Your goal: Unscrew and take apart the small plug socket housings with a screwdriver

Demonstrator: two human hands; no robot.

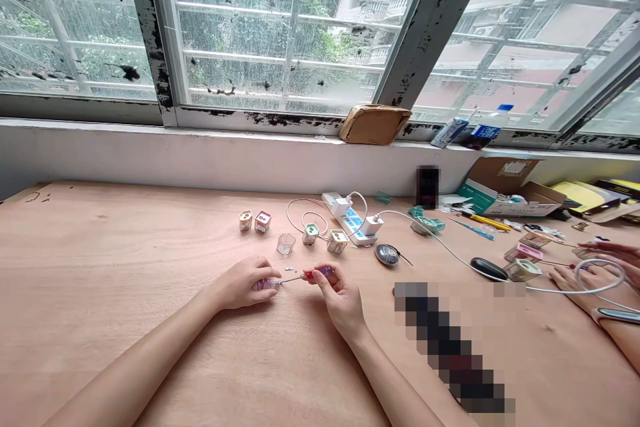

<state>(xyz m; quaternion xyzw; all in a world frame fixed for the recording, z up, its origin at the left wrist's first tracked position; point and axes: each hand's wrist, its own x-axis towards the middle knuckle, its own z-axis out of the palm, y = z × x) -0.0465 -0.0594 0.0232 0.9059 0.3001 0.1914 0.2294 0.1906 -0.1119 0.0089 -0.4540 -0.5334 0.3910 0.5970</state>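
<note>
Clearly, from where I stand, this is work for steady fingers. The left hand (257, 287) has its fingers and thumb clamped on a purple block (261, 285), low on the table (125, 247) in front of the person. The right hand (343, 300) pinches the screwdriver (308, 274) by its red and purple handle, thumb against fingers, with the shaft running across to the block's right side. Whether the tip sits in a screw or only rests against the block is too small for me to tell.

To do this well, I'd line the shaft up straight with whatever it meets, since a slanted tip could slip, and the left fingers are right beside it. Firm pressure from the left, a light roll between thumb and fingers on the right: that seems the safest split. The block looks like thin plastic, so too hard a squeeze or twist might crack it.

Mind the tiny bits (289, 269) lying just beyond the shaft; a sleeve or knuckle could easily sweep them off. The clear case (286, 244) stands near too, with the green-topped block (311, 233) just right of it, so small, tidy wrist movements suit this spot best.
</note>
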